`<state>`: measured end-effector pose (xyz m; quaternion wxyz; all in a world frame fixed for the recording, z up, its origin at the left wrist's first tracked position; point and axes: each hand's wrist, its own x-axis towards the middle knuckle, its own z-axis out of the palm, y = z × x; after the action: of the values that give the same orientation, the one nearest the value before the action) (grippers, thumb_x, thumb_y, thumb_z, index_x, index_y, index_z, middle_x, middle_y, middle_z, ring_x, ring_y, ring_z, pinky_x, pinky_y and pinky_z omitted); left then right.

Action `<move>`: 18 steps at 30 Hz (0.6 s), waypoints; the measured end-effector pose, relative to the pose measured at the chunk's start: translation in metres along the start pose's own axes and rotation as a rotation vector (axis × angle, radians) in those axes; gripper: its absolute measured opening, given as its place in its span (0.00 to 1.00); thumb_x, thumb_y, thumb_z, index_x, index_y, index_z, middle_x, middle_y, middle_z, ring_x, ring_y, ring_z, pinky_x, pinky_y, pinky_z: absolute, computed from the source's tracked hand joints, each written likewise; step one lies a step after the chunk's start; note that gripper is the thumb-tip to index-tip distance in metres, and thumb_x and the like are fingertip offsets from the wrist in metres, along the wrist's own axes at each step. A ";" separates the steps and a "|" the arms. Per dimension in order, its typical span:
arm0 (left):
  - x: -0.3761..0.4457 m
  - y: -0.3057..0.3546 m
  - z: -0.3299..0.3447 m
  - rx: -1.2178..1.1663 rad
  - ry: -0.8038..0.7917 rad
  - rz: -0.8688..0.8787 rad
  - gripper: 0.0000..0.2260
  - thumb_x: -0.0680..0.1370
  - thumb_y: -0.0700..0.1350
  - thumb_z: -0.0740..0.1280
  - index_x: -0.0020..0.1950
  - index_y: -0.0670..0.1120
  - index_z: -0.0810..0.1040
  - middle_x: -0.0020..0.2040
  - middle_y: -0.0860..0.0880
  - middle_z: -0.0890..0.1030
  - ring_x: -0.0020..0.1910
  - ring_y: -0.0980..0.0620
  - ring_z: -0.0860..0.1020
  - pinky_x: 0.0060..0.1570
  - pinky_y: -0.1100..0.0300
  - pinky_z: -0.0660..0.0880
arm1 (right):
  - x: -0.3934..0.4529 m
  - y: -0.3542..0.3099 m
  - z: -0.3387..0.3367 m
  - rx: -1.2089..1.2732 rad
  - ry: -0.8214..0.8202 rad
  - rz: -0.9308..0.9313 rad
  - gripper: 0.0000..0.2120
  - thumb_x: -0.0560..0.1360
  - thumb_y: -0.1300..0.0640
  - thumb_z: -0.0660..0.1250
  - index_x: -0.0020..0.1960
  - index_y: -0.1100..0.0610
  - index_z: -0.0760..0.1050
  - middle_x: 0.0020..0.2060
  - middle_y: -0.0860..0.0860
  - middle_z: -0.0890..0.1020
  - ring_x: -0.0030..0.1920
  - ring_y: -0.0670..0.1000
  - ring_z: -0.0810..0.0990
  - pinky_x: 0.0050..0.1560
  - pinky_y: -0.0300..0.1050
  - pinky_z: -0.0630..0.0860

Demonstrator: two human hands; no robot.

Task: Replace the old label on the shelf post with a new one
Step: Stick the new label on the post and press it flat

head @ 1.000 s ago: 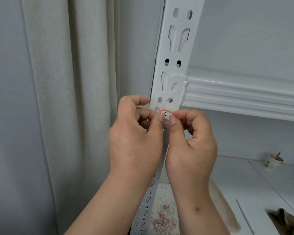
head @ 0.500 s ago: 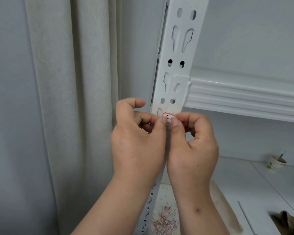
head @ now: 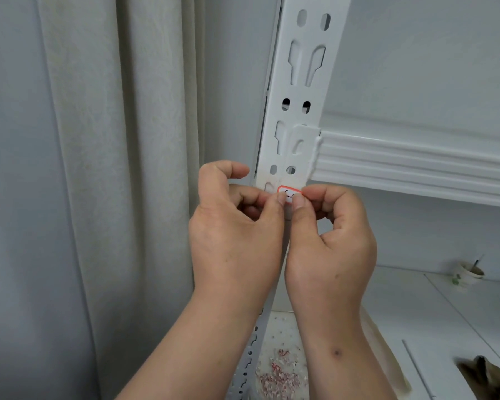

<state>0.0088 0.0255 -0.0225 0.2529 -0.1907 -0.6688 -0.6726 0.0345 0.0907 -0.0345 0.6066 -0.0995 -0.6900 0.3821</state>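
Note:
A white slotted metal shelf post [head: 302,93] rises through the middle of the view. A small white label with a red border [head: 288,192] sits against the post just below a pair of oval holes. My left hand [head: 237,226] and my right hand [head: 332,241] meet in front of the post, thumbs side by side on the label's lower part. Both hands are curled, thumb and forefinger tips at the label. The lower half of the label is hidden behind my thumbs. I cannot tell whether the label is stuck down or only held.
A ribbed white shelf beam [head: 416,166] runs right from the post. A beige curtain [head: 122,168] hangs to the left. Below lie red-and-white paper scraps [head: 277,376] on a perforated surface, a paper cup [head: 469,272], a thin rod [head: 417,368] and a brown object [head: 491,376].
The view has shifted slightly, so the post and hands sit a little to the right. Both hands stay at the label with almost no movement.

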 end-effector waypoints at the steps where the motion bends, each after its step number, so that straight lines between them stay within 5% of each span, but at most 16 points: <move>1: 0.000 0.000 0.000 -0.002 0.000 -0.001 0.19 0.71 0.44 0.76 0.47 0.57 0.65 0.38 0.62 0.82 0.35 0.64 0.78 0.35 0.76 0.69 | 0.000 0.000 0.000 0.001 0.001 -0.003 0.02 0.73 0.54 0.68 0.43 0.48 0.75 0.37 0.41 0.80 0.42 0.43 0.79 0.52 0.56 0.75; 18: 0.002 -0.001 0.001 0.022 0.020 0.005 0.19 0.71 0.44 0.76 0.46 0.58 0.65 0.30 0.57 0.82 0.34 0.64 0.78 0.35 0.77 0.69 | 0.004 -0.004 0.000 -0.036 -0.004 -0.016 0.14 0.73 0.54 0.68 0.46 0.39 0.66 0.36 0.39 0.78 0.44 0.40 0.77 0.54 0.55 0.74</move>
<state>0.0063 0.0264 -0.0223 0.2630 -0.1829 -0.6731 -0.6666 0.0349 0.0907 -0.0288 0.6065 -0.1040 -0.6987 0.3649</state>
